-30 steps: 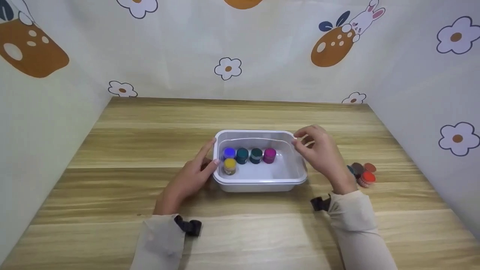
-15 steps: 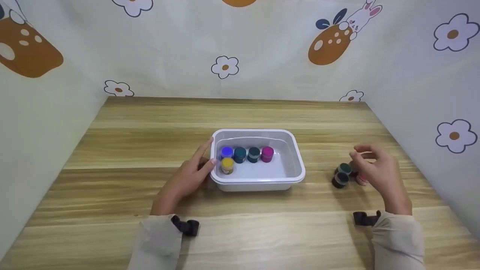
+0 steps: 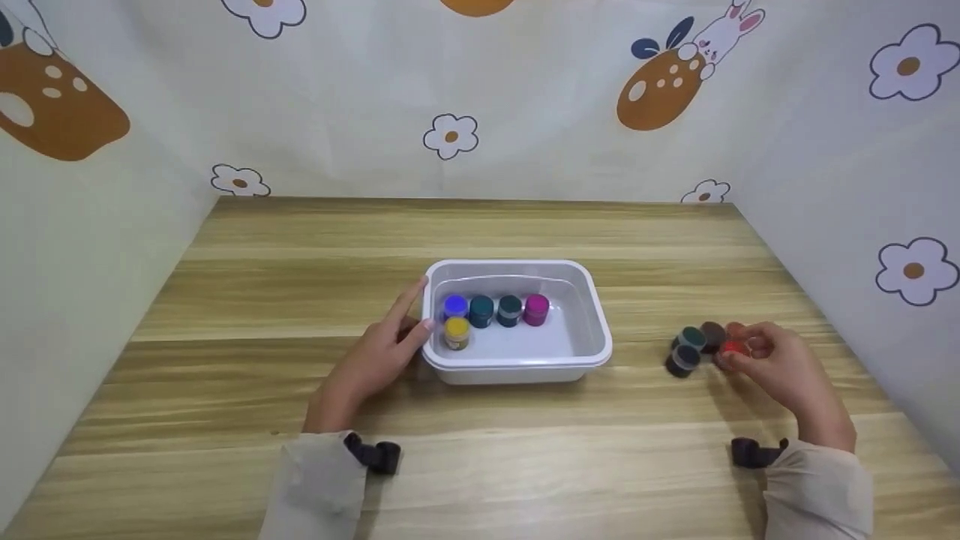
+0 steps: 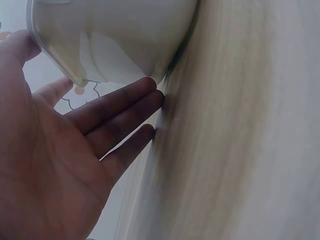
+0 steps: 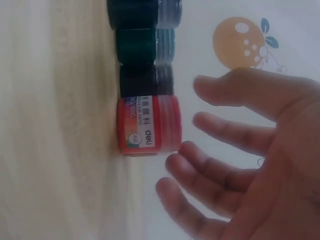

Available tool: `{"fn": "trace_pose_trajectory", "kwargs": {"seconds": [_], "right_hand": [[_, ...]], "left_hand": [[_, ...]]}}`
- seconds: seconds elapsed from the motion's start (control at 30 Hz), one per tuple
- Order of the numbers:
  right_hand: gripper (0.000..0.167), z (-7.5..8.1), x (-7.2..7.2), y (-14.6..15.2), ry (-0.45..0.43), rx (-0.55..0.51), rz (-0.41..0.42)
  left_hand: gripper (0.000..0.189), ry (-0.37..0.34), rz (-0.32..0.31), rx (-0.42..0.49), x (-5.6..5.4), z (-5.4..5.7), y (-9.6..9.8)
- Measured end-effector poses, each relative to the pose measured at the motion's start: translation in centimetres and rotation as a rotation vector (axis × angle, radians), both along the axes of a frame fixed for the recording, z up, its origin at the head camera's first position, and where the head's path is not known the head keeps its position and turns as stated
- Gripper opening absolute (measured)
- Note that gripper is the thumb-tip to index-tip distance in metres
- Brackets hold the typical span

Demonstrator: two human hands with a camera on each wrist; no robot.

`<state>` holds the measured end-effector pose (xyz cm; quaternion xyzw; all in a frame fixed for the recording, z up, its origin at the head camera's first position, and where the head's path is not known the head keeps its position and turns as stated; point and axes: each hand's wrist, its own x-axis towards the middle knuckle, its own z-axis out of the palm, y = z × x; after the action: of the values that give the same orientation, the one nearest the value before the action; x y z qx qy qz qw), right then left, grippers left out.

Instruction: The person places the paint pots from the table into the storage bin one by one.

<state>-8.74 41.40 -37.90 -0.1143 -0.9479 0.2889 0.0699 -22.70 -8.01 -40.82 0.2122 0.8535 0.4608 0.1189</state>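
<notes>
My left hand (image 3: 369, 361) rests at the left side of a white plastic tub (image 3: 517, 363), thumb and forefinger at its rim and the other fingers extended close to its wall. Inside the tub stand small paint jars: a blue one (image 3: 455, 306), a teal one (image 3: 481, 312), a dark green one (image 3: 510, 312), a magenta one (image 3: 536, 310) and a yellow one (image 3: 457, 334). My right hand (image 3: 787, 369) hovers at a red paint jar (image 5: 150, 125) on the table; the right wrist view shows thumb and fingers spread, apart from its lid.
Beside the red jar stand a green jar (image 3: 691, 340), a black jar (image 3: 683, 362), a brown jar (image 3: 712, 337) and an orange-brown jar (image 3: 736, 330). The wooden table (image 3: 517, 457) ends at a patterned cloth (image 3: 360, 112) at the back and sides.
My right hand has moved from the tub's right rim to the right, then down to the red jar. The left hand stays at the tub.
</notes>
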Motion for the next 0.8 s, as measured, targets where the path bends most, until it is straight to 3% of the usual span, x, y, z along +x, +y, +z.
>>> {"fn": "trace_pose_trajectory", "kwargs": {"seconds": [0.2,0.57,0.8], "right_hand": [[0.048,-0.30,-0.12,0.16,-0.080,0.003,0.004],[0.047,-0.40,-0.19,0.01,-0.099,-0.017,-0.013],[0.046,0.22,0.37,-0.11,-0.058,0.012,-0.013]], "left_hand": [[0.064,0.014,-0.005,0.020,0.00,-0.05,-0.03],[0.064,0.023,0.000,0.015,0.02,0.07,-0.07],[0.063,0.011,0.010,-0.001,0.15,0.10,0.07]]}}
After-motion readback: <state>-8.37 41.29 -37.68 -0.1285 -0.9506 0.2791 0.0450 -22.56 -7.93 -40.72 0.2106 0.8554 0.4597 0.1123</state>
